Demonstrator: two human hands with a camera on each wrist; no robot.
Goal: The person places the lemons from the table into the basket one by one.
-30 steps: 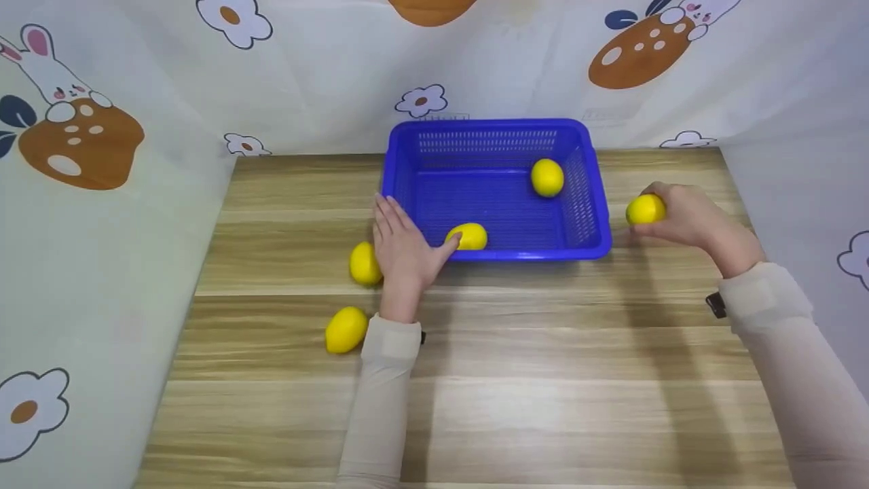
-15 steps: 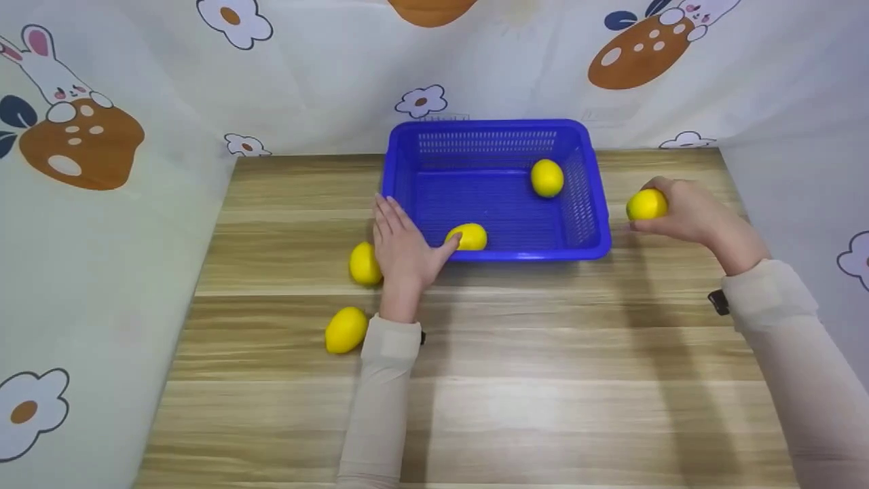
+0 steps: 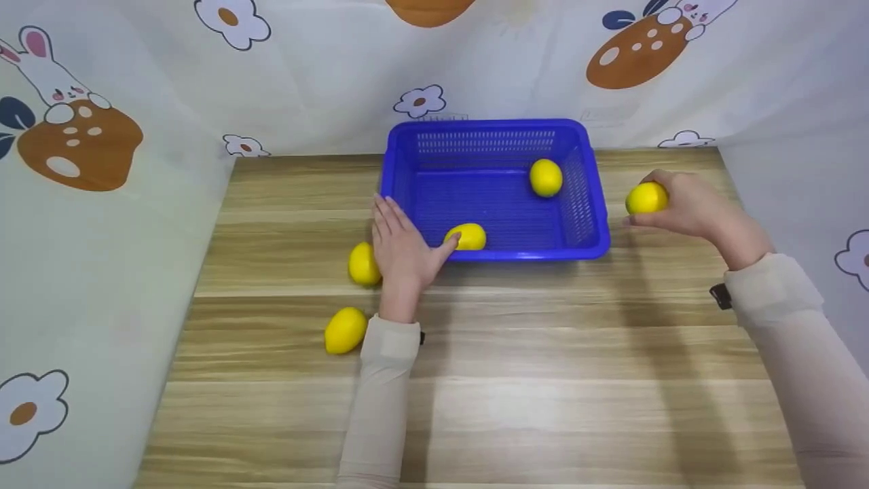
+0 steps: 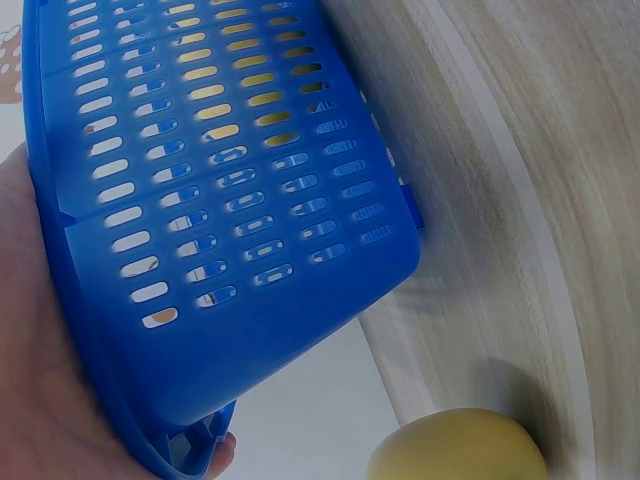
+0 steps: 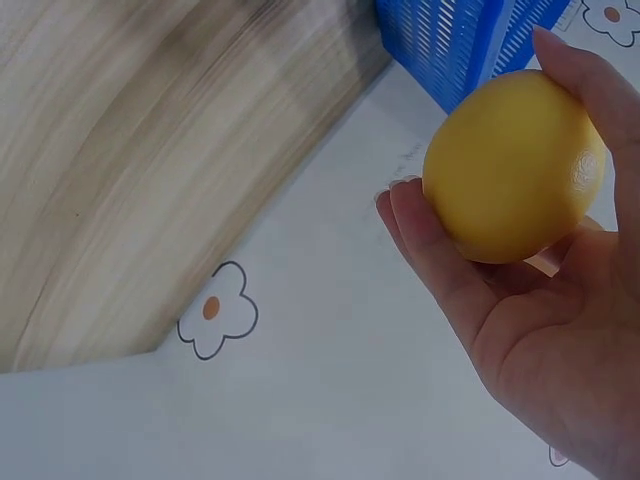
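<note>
My right hand [image 3: 689, 207] holds a yellow lemon [image 3: 647, 198] between thumb and fingers, just right of the blue plastic basket [image 3: 529, 255]. The right wrist view shows this held lemon [image 5: 515, 165] above the palm. My left hand [image 3: 406, 255] rests on the basket's near left corner, its fingers straight along the left rim and its thumb over the front rim. Inside the basket, one lemon [image 3: 546, 178] lies at the back right and another lemon [image 3: 470, 237] by the front wall, partly behind my left thumb. The slotted basket wall [image 4: 230, 200] fills much of the left wrist view.
Left of my left hand, a lemon [image 3: 364, 264] lies on the wooden table [image 3: 543, 380], partly hidden by the hand. Nearer, another lemon [image 3: 345, 330] lies beside the left sleeve. A printed white curtain [image 3: 326, 81] stands around the table's back and sides.
My right hand has moved slightly up the head view with the lemon in its grasp. The left hand, the basket and the other lemons have kept their places.
</note>
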